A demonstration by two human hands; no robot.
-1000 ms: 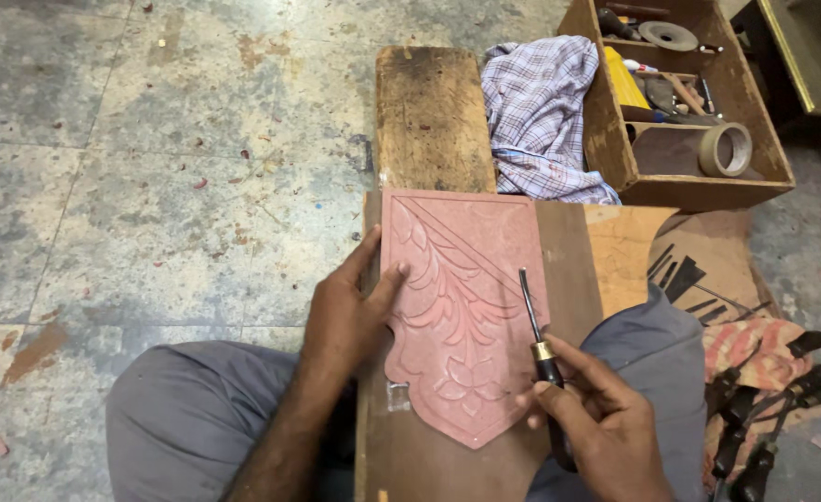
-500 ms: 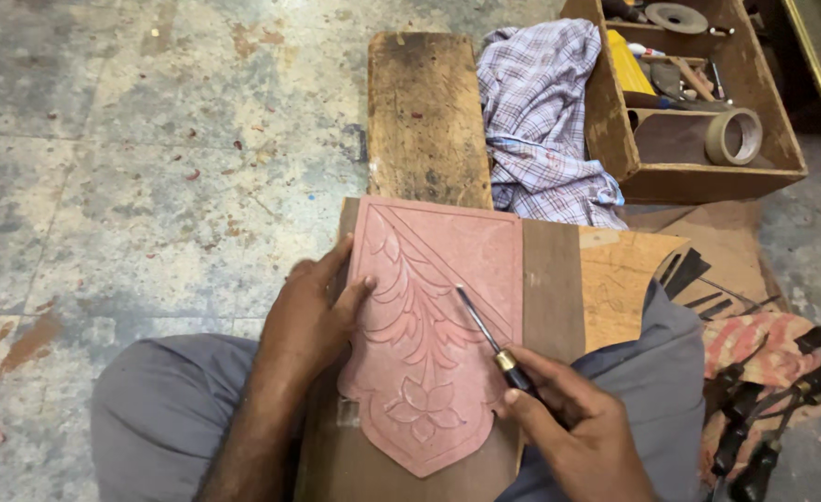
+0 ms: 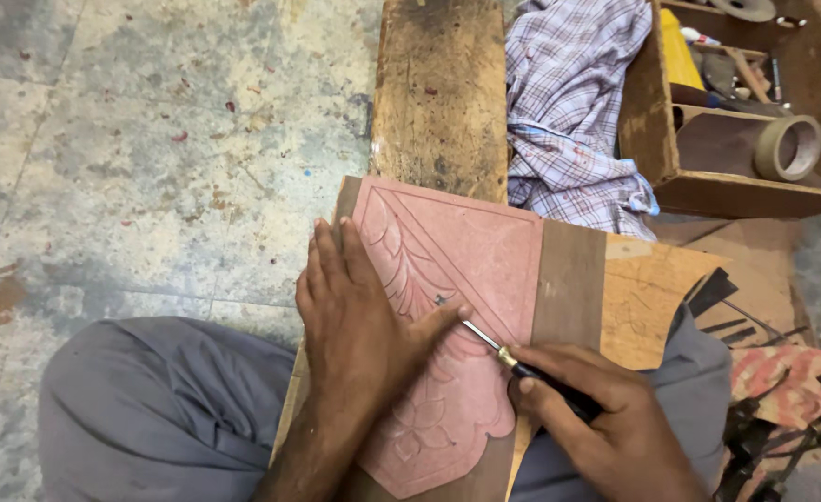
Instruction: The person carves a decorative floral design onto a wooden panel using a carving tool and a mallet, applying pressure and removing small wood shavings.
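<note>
Pressing flat on the pink panel, the left hand lies spread open at centre frame, fingers pointing toward the upper left and the thumb stretched out to the right until it meets the steel of the chisel. That chisel is the thing to watch: its long axis runs on a diagonal, from the tip at centre frame, right by the thumb, down to the lower right, where the dark handle vanishes inside the right hand. The right hand is closed tight around that handle, knuckles up, sitting lower right of the panel's edge, so the blade points away from it, up and to the left, into the leaf pattern. The left hand is the nearer one to the cutting tip; the thumb seems to touch the shaft just behind it, though the exact tip is too small to make out. The panel rests tilted on a brown board across the person's lap, its pointed end toward the bottom of the frame. Beyond it, upper centre, a worn plank; a checked cloth lies beside that, and a wooden box with a tape roll sits upper right.
</note>
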